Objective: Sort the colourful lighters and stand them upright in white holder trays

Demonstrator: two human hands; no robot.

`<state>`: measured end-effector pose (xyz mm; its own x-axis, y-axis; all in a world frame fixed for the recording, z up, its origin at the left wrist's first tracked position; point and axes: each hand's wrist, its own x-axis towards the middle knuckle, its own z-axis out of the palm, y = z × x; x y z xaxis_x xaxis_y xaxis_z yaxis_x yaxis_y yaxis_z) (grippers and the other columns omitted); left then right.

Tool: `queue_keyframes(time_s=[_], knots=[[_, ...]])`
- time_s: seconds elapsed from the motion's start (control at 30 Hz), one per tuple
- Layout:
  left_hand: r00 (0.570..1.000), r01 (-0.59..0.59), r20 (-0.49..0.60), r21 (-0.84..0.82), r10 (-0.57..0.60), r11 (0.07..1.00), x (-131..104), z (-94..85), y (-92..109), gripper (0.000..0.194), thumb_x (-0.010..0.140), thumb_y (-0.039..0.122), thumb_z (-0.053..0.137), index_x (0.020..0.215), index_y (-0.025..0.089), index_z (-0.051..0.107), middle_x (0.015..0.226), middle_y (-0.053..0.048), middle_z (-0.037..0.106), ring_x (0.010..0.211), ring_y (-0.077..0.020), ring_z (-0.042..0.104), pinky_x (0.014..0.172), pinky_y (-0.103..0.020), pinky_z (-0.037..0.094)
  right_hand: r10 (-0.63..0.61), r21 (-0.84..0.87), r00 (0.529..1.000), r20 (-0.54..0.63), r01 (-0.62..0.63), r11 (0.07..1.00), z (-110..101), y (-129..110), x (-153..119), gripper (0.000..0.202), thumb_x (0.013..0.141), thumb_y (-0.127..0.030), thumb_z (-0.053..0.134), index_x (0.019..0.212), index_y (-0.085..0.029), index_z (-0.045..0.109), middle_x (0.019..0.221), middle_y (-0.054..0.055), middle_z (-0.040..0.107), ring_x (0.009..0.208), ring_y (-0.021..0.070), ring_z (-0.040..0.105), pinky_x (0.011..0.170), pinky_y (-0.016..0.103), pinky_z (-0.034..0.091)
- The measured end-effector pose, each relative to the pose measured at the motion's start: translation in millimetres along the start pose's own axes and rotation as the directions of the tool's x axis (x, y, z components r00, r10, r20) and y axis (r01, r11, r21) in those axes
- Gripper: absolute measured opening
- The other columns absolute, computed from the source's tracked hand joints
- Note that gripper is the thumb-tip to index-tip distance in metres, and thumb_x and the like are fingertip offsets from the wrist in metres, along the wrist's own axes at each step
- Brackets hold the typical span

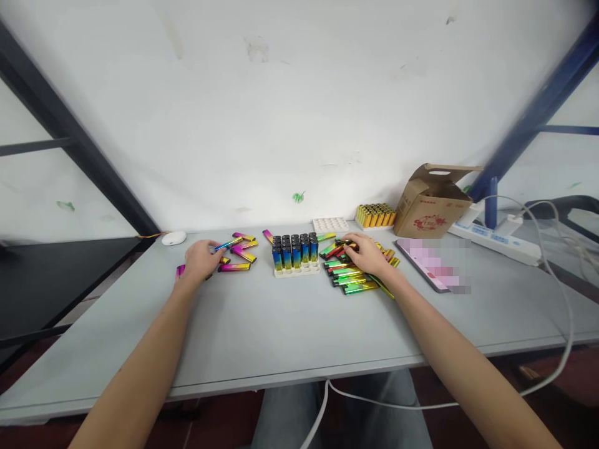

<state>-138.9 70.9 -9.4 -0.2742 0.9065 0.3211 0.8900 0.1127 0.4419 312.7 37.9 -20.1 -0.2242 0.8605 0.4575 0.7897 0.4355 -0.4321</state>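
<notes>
My left hand (pixel 200 259) pinches a blue and yellow lighter (pixel 229 244) above a loose group of purple and yellow lighters (pixel 235 267) lying flat. At the middle, a white holed tray (pixel 296 272) holds several rows of upright blue and yellow lighters (pixel 295 254) with black tops. Over a pile of green, red and gold lighters (pixel 352 281) to the right of this tray, my right hand (pixel 367 251) has its fingers curled down on a lighter at the top. Its fingers partly hide what lies under them.
At the wall stand a bare white holed tray (pixel 330 224) and another filled with yellow lighters (pixel 375 216). An open cardboard box (pixel 430 206), a phone-like flat object (pixel 425 265), a power strip (pixel 498 242) and white cables (pixel 568 312) lie right. A white case (pixel 173 238) sits left.
</notes>
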Motion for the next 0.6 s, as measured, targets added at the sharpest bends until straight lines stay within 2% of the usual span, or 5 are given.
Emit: queue_keyframes(time_s=[0.13, 0.27, 0.4, 0.5, 0.6], knots=[[0.993, -0.047, -0.116, -0.119, 0.033, 0.992, -2.4, -7.0, 6.6, 0.02, 0.075, 0.034, 0.065, 0.089, 0.019, 0.067, 0.087, -0.008, 0.071, 0.088, -0.0277, 0.066, 0.089, -0.044, 0.048, 0.023, 0.004, 1.0, -0.018, -0.023, 1.0, 1.0, -0.1, -0.9, 0.028, 0.085, -0.027, 0.052, 0.107, -0.017, 0.067, 0.119, 0.012, 0.063, 0.113, 0.0264, 0.057, 0.101, 0.042, 0.042], [0.916, -0.16, -0.4, -0.361, 0.002, 0.919, -10.2, -19.1, 22.1, 0.032, 0.078, 0.038, 0.064, 0.104, 0.018, 0.066, 0.093, -0.007, 0.069, 0.092, -0.0217, 0.065, 0.09, -0.039, 0.051, 0.044, 0.032, 0.998, -0.045, -0.043, 0.999, 0.6, -0.7, -1.0, 0.028, 0.084, -0.028, 0.054, 0.106, -0.017, 0.067, 0.123, 0.013, 0.06, 0.116, 0.0272, 0.056, 0.101, 0.043, 0.042], [0.858, -0.333, -0.51, -0.46, 0.062, 0.823, -27.2, -31.3, 52.2, 0.039, 0.082, 0.038, 0.062, 0.115, 0.018, 0.06, 0.091, -0.005, 0.064, 0.09, -0.0179, 0.064, 0.086, -0.035, 0.054, 0.026, 0.081, 0.977, -0.213, -0.009, 0.997, -6.3, -14.6, 1.0, 0.02, 0.084, -0.026, 0.053, 0.095, -0.018, 0.068, 0.112, 0.011, 0.067, 0.112, 0.0274, 0.058, 0.099, 0.045, 0.043], [0.762, -0.486, -0.63, -0.4, 0.153, 0.777, -47.2, -36.8, 79.1, 0.049, 0.082, 0.032, 0.064, 0.127, 0.02, 0.05, 0.09, -0.003, 0.062, 0.086, -0.016, 0.062, 0.085, -0.034, 0.053, -0.01, 0.198, 0.939, -0.344, 0.083, 0.977, -12.1, -47.8, -0.3, 0.019, 0.087, -0.025, 0.05, 0.097, -0.02, 0.066, 0.104, 0.007, 0.07, 0.103, 0.0243, 0.062, 0.092, 0.042, 0.048], [0.628, -0.669, -0.664, -0.193, 0.406, 0.718, -69.7, -37.1, 102.4, 0.024, 0.082, 0.024, 0.064, 0.106, 0.02, 0.061, 0.09, -0.004, 0.064, 0.086, -0.0171, 0.062, 0.083, -0.034, 0.051, -0.125, 0.256, 0.874, -0.47, 0.27, 0.928, -7.3, -94.4, -5.9, 0.016, 0.088, -0.022, 0.048, 0.093, -0.022, 0.063, 0.091, 0.005, 0.071, 0.088, 0.0201, 0.065, 0.081, 0.036, 0.052]])
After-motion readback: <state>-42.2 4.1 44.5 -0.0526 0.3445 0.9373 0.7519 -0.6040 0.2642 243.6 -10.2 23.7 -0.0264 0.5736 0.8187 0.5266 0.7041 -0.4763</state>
